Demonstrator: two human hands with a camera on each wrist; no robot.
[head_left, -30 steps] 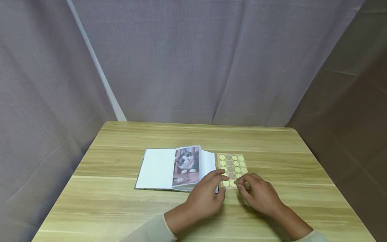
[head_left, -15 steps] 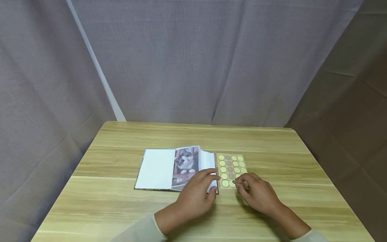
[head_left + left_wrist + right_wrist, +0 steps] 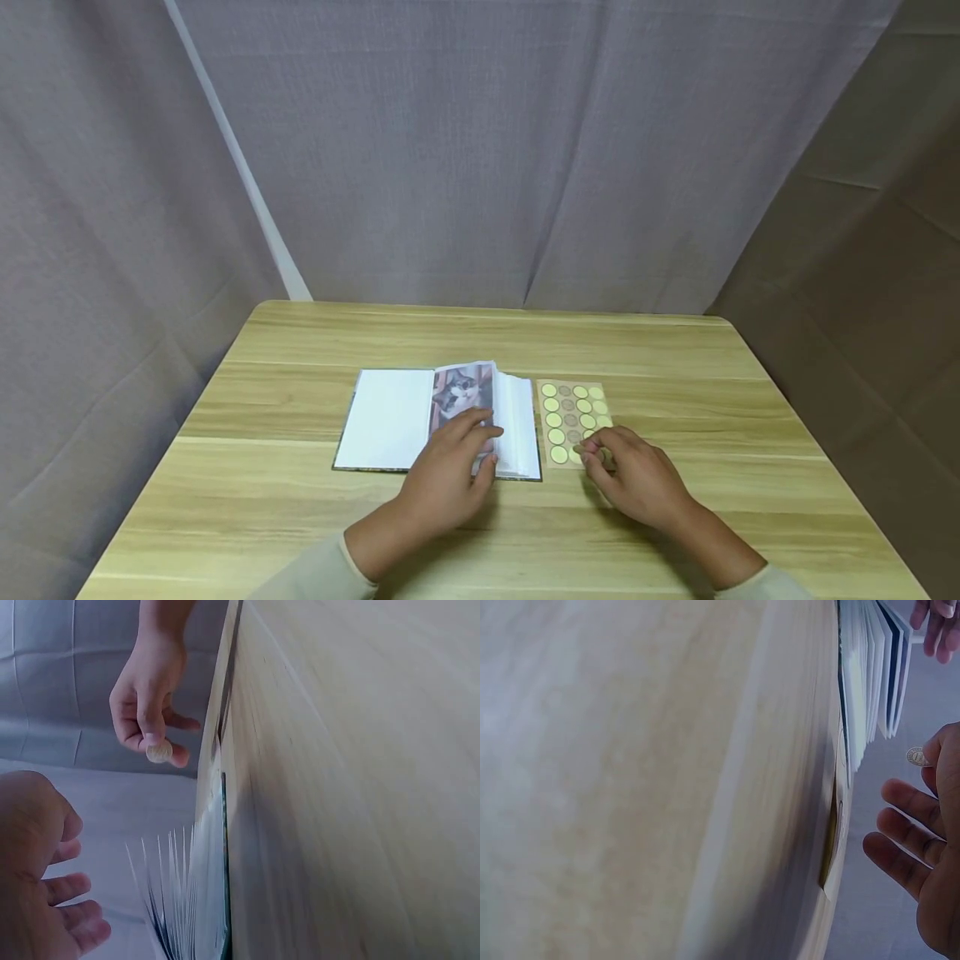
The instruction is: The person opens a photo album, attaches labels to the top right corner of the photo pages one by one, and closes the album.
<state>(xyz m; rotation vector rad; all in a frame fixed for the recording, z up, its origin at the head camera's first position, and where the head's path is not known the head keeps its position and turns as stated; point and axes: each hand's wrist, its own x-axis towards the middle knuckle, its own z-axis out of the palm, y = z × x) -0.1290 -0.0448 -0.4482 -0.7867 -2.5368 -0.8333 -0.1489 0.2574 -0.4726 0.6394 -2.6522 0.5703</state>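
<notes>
Between its thumb and index finger, my right hand (image 3: 637, 477) pinches a small round sticker (image 3: 159, 753), which shows a printed face in the right wrist view. Below that hand lies a brown sheet of round yellow stickers (image 3: 555, 419), its lower right corner covered by the fingers. My left hand (image 3: 448, 475) hovers with loosely bent fingers over an open photo album (image 3: 386, 417). In the left wrist view there is a gap between this hand and the fanned album pages (image 3: 176, 892). A cat photo (image 3: 459, 393) shows on the album's top page, its lower part hidden by the left hand.
Everything lies on a wood-grain table (image 3: 660, 358). Grey curtains (image 3: 420, 167) hang behind it and at both sides. The sticker sheet lies right beside the album's right cover edge.
My left hand has moved left, from the sticker sheet's edge to over the cat photo. My right hand stays near the sheet's lower corner, shifted only slightly left.
</notes>
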